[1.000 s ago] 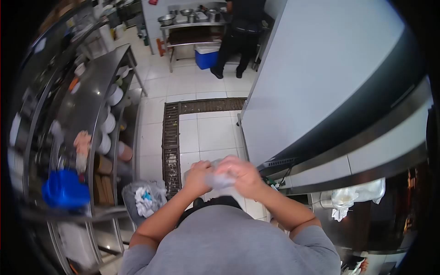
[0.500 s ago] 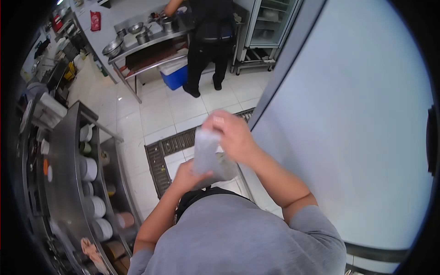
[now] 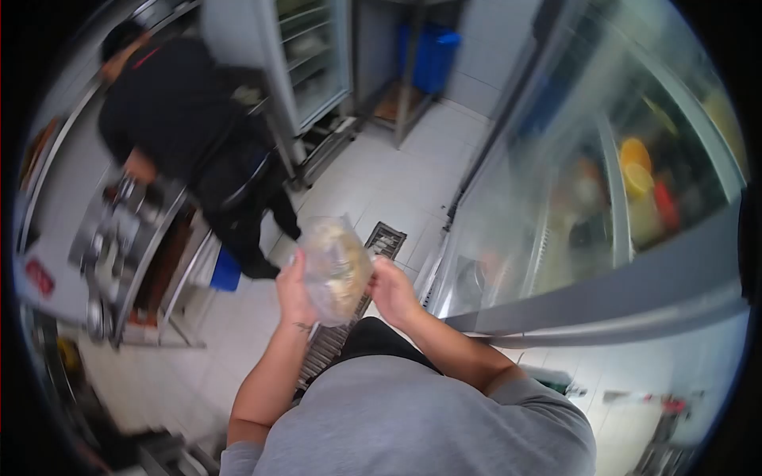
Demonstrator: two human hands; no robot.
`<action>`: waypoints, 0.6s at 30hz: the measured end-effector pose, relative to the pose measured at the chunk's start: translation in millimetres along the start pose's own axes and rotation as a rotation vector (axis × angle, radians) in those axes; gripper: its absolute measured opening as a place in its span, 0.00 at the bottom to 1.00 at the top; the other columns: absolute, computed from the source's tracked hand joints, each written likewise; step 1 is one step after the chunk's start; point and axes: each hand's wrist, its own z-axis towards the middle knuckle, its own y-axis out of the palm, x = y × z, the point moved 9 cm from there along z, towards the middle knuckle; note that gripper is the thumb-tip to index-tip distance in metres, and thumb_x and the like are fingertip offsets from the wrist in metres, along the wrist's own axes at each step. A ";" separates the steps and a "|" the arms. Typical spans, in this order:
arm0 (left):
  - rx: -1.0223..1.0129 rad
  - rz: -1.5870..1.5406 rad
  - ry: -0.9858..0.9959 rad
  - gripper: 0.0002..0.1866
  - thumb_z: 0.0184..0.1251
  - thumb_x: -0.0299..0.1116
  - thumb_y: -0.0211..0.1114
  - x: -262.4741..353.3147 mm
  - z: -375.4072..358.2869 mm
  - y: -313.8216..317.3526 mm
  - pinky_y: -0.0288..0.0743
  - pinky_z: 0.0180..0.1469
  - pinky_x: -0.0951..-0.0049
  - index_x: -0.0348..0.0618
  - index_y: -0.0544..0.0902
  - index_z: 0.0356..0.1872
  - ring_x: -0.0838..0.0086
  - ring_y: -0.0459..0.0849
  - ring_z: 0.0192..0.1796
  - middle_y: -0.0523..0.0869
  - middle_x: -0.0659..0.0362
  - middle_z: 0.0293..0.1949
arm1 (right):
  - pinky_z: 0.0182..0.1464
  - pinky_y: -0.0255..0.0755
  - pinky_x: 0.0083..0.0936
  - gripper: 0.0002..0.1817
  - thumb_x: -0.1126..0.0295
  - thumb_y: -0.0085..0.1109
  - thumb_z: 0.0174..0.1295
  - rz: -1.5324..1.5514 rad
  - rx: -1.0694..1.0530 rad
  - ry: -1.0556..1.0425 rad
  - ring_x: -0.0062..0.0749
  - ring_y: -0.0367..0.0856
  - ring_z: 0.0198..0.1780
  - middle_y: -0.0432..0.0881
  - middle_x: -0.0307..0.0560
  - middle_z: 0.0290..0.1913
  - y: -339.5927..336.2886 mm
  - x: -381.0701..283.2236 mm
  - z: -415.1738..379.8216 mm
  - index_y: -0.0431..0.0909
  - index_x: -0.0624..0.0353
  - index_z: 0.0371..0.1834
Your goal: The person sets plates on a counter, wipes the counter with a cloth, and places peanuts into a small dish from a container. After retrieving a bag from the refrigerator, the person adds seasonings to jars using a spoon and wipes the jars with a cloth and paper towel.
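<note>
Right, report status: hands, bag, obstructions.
Left hand gripping bag's left side; right hand at its right edge. Clear bag, pale contents, held before the body. Glass-fronted cooler on right, person in black ahead-left; nothing visibly blocking the hands.

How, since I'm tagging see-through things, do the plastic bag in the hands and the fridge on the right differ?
The plastic bag is small and soft-looking; the fridge is far larger, with a rigid frame. The plastic bag is in the left hand, with the right hand at its edge; neither hand is on the fridge. The plastic bag shows pale contents; the fridge shows blurred orange and yellow items. Both are see-through in part.
</note>
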 end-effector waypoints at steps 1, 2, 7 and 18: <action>-0.033 0.086 -0.006 0.20 0.70 0.42 0.60 -8.7 29.9 21.4 0.76 0.50 0.67 0.33 0.77 0.51 0.72 0.82 0.44 0.83 0.56 0.44 | 0.57 0.69 0.29 0.22 0.68 0.54 0.63 0.071 0.096 -0.077 0.32 0.78 0.51 0.78 0.49 0.53 5.2 -27.7 -0.8 0.69 0.68 0.59; -0.071 0.167 -0.001 0.20 0.69 0.41 0.61 -17.2 55.4 43.2 0.77 0.48 0.68 0.33 0.78 0.50 0.73 0.82 0.43 0.83 0.56 0.44 | 0.58 0.69 0.31 0.24 0.66 0.54 0.65 0.140 0.182 -0.156 0.33 0.77 0.53 0.77 0.49 0.55 0.2 -46.3 1.8 0.68 0.66 0.61; -0.434 0.464 -0.153 0.18 0.68 0.38 0.63 -75.9 145.7 150.6 0.75 0.49 0.72 0.33 0.80 0.49 0.73 0.81 0.44 0.83 0.56 0.43 | 0.65 0.64 0.37 0.30 0.56 0.55 0.65 0.163 0.351 -0.335 0.38 0.72 0.62 0.74 0.49 0.60 -67.8 -85.5 61.9 0.63 0.60 0.65; -1.104 0.763 0.350 0.11 0.66 0.31 0.61 64.0 381.7 354.6 0.70 0.58 0.72 0.39 0.84 0.46 0.71 0.81 0.51 0.85 0.54 0.49 | 0.59 0.72 0.45 0.34 0.57 0.63 0.48 0.464 0.310 -0.562 0.47 0.78 0.54 0.79 0.53 0.53 -105.1 -224.8 180.1 0.70 0.60 0.60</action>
